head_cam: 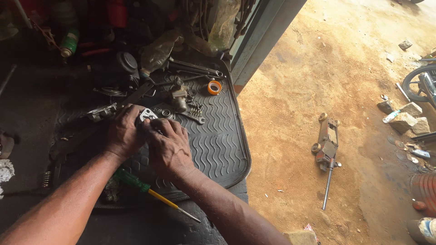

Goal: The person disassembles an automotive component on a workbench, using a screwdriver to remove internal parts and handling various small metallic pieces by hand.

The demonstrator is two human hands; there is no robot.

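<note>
both hands, left hand (121, 135) and right hand (169, 149), pinch a small shiny metal part (147, 115) with their fingers over the black wavy rubber mat (218, 140).

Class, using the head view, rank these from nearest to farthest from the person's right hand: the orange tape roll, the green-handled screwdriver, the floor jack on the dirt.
Measured from the right hand:
1. Green-handled screwdriver, just below it, on the mat's near edge.
2. Orange tape roll, up and to the right, on the mat's far corner.
3. Floor jack, far right, out on the dirt ground.
</note>
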